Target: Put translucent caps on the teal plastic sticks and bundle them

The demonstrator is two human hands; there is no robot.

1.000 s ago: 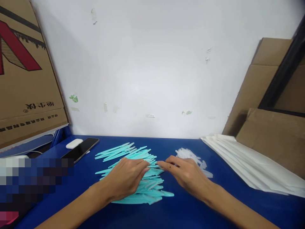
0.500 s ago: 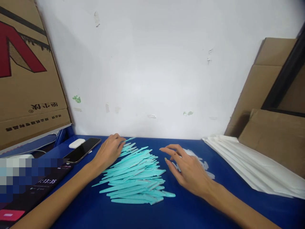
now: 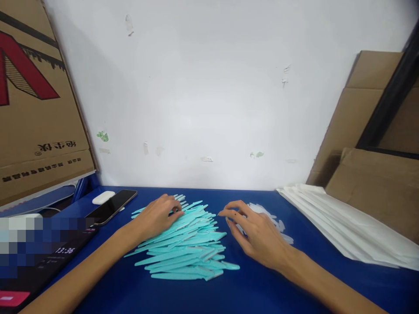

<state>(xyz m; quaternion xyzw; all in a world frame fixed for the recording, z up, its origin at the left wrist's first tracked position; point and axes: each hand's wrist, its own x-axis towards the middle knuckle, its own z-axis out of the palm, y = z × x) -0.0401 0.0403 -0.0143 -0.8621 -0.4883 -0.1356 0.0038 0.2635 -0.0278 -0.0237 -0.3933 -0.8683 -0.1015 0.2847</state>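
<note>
While the left hand [image 3: 161, 214] hides its grip (right hand [image 3: 257, 233] unclenched), turquoise sticks [image 3: 183, 252] stretch roughly sideways.

Bright, diffuse light, probably from above, washed the smooth white wall [image 3: 203, 96], palest around its middle. A soft grey shadow lay on it beside the brown printed cardboard box [image 3: 29, 126]. Shapes stretched toward the edges, and the upper right corner darkened. Coarse pixelation masked the left edge; small print on the black rectangular screen [image 3: 49, 272] blurred.
</note>
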